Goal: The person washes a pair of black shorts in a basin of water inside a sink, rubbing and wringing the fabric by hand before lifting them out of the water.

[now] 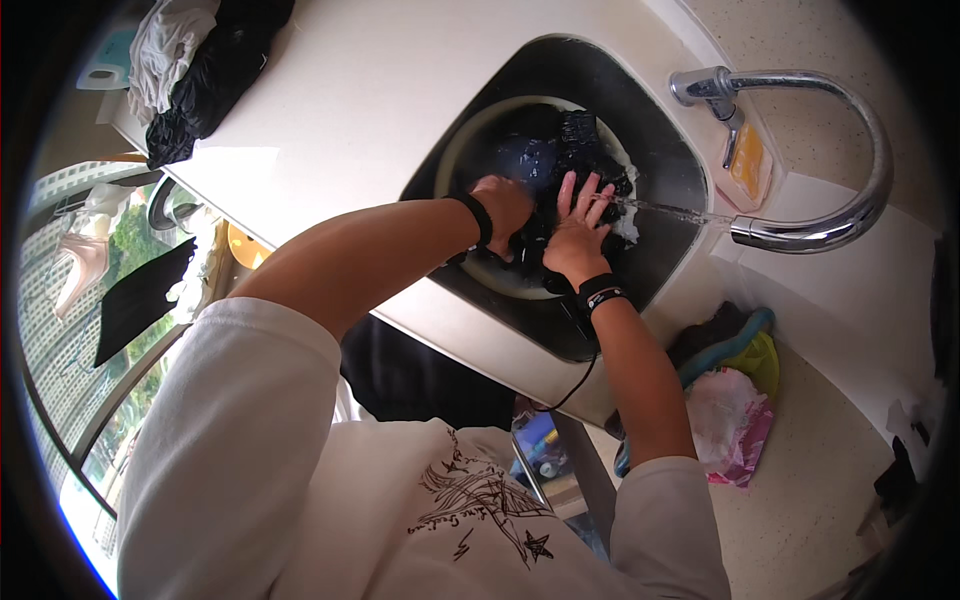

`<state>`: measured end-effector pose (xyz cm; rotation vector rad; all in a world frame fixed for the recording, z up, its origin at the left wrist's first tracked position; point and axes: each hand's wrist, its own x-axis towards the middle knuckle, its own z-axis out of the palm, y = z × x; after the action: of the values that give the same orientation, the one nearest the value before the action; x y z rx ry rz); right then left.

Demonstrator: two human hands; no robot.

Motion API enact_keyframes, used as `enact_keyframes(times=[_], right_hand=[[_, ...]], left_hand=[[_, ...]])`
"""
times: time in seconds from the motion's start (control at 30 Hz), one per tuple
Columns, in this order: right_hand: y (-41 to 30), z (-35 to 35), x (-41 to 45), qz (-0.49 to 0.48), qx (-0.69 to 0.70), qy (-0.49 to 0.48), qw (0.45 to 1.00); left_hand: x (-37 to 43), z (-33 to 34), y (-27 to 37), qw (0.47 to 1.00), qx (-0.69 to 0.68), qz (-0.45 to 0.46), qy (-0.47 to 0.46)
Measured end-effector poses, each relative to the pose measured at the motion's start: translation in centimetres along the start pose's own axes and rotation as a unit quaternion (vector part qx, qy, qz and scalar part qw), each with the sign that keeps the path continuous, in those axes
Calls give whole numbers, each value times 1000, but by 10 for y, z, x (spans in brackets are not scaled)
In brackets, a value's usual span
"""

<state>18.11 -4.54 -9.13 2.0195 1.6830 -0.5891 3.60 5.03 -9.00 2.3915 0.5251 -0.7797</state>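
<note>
Wet black cloth point(579, 133) lies in water inside a round, pale-rimmed basin point(448, 156). The basin stands in a dark sink point(679, 169). My right hand point(579, 238) rests on the cloth, palm down, with its fingers spread. A stream of water point(656, 208) from the chrome faucet point(784, 234) runs onto those fingers. My left hand point(504, 210) is over the left part of the basin, its fingers pointing down and blurred. Whether it grips any cloth is hidden. White suds point(628, 225) show along the basin's right edge.
A yellow bar of soap point(746, 159) sits in a pale holder beside the faucet base. White clothing point(166, 49) and black clothing point(225, 82) lie on the counter point(337, 105) at upper left. A pink plastic bag point(739, 442) is right of my right forearm. Laundry hangs by the window.
</note>
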Motion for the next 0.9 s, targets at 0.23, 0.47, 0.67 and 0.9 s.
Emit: enact_keyframes(times=[0.23, 0.47, 0.67, 0.9], right_hand=[[-12, -15, -20, 14, 36, -19, 999], [20, 24, -65, 227, 444, 177, 849], [47, 76, -36, 385, 702, 68, 595], [39, 79, -66, 302, 791, 60, 529]], left_hand=[[-6, 12, 3, 999, 35, -31, 4], [-53, 11, 19, 994, -92, -59, 24], [-38, -4, 59, 934, -277, -187, 130], [-31, -29, 77, 905, -295, -269, 150]])
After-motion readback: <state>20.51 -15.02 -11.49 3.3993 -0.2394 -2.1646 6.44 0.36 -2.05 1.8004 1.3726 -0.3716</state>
